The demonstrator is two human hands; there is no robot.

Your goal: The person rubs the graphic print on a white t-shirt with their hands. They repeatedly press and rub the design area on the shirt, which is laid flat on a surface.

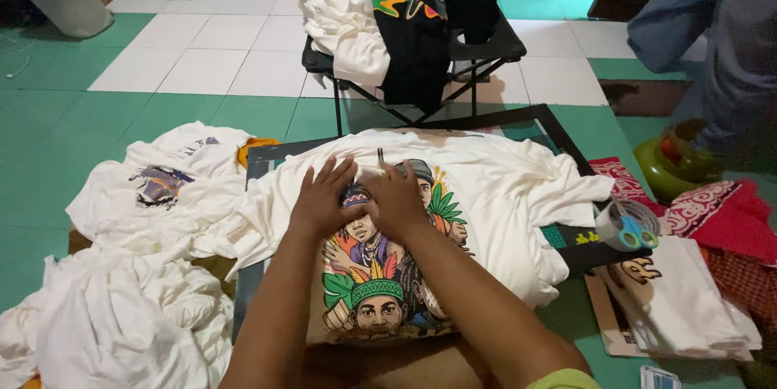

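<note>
A green and white tiled floor (202, 65) fills the view from above, strewn with clothing. At centre a white T-shirt (486, 187) with a colourful print of faces and leaves lies spread over a dark-framed board (558, 126). A heap of white shirts (129, 308) sits to the left, and a folding chair (486, 49) draped with white and black garments stands beyond. To the right are a stack of folded white cloth (680, 300), red patterned fabric (728, 211) and a roll of tape (627, 223); another person's sleeve (688, 17) shows at top right. The left hand (324, 199) and right hand (396, 199) lie side by side, palms down, on the upper part of the print, fingers (344, 170) spread flat and gripping nothing. The shirt lies directly beneath them, touching both palms. Pressing well here probably means pushing evenly outward from the middle, so wrinkles leave the print and the cloth stays flat.
</note>
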